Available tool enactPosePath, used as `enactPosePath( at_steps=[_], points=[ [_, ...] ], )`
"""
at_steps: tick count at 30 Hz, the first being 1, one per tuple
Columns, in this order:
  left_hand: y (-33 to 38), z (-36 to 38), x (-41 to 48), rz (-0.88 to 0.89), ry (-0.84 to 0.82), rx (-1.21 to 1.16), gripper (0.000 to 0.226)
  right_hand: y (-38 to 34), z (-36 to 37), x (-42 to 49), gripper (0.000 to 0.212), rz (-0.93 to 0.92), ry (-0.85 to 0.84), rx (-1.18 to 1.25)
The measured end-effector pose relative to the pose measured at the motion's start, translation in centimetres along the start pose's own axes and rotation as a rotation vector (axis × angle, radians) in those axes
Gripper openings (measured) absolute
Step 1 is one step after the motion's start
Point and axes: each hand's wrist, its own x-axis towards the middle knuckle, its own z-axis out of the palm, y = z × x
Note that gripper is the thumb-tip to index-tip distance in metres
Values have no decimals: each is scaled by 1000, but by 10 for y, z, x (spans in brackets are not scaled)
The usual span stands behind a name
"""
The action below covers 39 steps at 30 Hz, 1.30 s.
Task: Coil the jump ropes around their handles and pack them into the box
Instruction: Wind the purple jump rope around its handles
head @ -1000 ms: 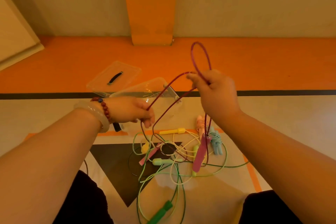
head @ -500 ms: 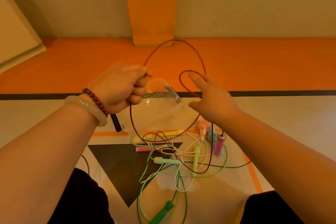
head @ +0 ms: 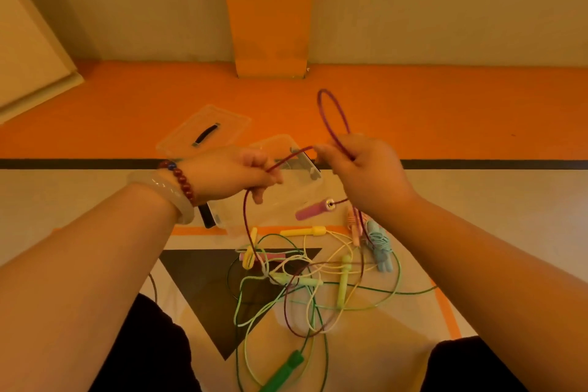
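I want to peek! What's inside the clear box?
I can see no ropes inside the box. The left hand and a dangling pink handle hide parts of it.

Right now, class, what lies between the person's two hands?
In the head view, a stretch of maroon jump rope spans from the left hand to the right hand; the clear box sits on the floor behind it.
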Motion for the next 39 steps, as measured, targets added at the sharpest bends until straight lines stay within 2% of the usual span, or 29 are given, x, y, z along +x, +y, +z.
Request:
enactPosePath(
  at_steps=[2,5,7,9,11,12,14,16,18,20,21,22,25,28,30,33,36,38,39],
  points=[
    [-15,-5,3,-79,-46,225,15,-6,-1,-4,21,2,104,142],
    [-24,-6,3,-185,-117,428,29,4,-2,0,21,-12,299,23],
    [-20,-5,3,-164,-71,250,32,11,-6,6,23,96,302,-28],
    [-11,-5,2,-76,54,-62,31,18,-9,8,24,266,109,-172],
    [1,-4,1,21,117,-321,30,20,-9,6,28,352,-99,-412],
    [5,-2,1,49,115,-400,31,19,-8,3,44,349,-143,-507],
    [13,4,-1,54,59,-475,31,13,-7,0,79,238,-136,-528],
    [20,13,-3,49,-18,-516,32,6,-4,0,94,36,-165,-415],
    [27,21,-2,51,-80,-573,36,6,2,1,87,-49,-263,-318],
    [31,22,-2,61,-108,-585,37,8,7,3,46,-65,-254,-187],
    [29,21,-2,69,-105,-549,35,8,6,4,23,-58,-197,-120],
    [26,18,-2,76,-89,-483,33,9,5,5,14,-39,-124,-70],
    [5,9,0,61,-86,-148,27,4,-1,7,15,-11,57,101],
    [-24,18,3,-130,-292,377,29,-2,-7,8,17,44,150,239],
    [-34,29,9,-194,-258,445,35,-1,-7,8,20,76,183,257],
    [-23,32,12,-96,58,150,37,5,-7,9,27,266,113,158],
    [3,25,9,42,170,-385,38,11,-8,9,29,360,-39,-233],
    [18,21,6,114,157,-622,36,12,-8,7,62,323,-26,-421],
    [24,19,5,124,146,-661,35,10,-9,6,78,280,5,-431]
  ],
)
